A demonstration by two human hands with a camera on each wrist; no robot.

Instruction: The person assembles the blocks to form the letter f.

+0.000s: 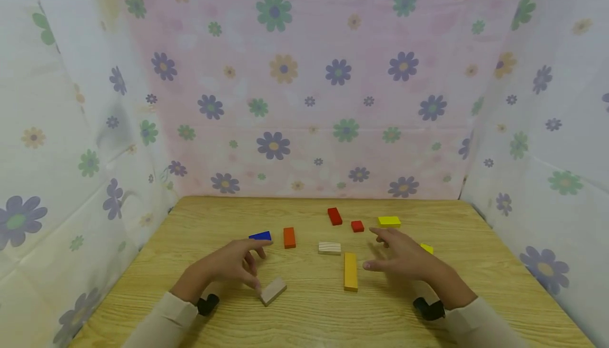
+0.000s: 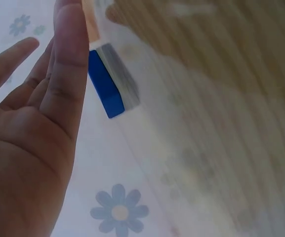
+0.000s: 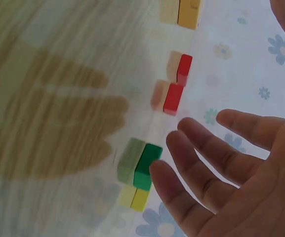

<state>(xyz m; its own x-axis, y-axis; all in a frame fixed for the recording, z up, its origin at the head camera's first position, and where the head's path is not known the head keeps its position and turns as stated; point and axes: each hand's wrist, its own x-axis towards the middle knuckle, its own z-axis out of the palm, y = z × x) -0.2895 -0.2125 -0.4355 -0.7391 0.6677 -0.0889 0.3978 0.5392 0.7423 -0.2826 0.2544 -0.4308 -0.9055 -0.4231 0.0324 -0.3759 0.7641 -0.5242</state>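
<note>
My left hand (image 1: 233,262) hovers over the left part of the table with its fingers loosely spread. Its thumb tip overlaps the end of a plain wooden block (image 1: 274,291) in the head view, while the index fingertip reaches over a blue block (image 1: 259,236). That blue block (image 2: 105,86) lies beyond the fingers in the left wrist view. On the other side my right hand (image 1: 406,255) is spread, thumb beside an orange-yellow block (image 1: 350,272). A green block (image 3: 148,167) shows near its fingertips in the right wrist view; the hand hides it in the head view.
Around the middle lie an orange block (image 1: 289,237) and a pale striped block (image 1: 330,248). Further back are a long red block (image 1: 335,216), a small red block (image 1: 357,226) and a yellow block (image 1: 389,221). Another yellow block (image 1: 426,248) peeks out behind the right hand. Flowered cloth (image 1: 304,83) encloses the table.
</note>
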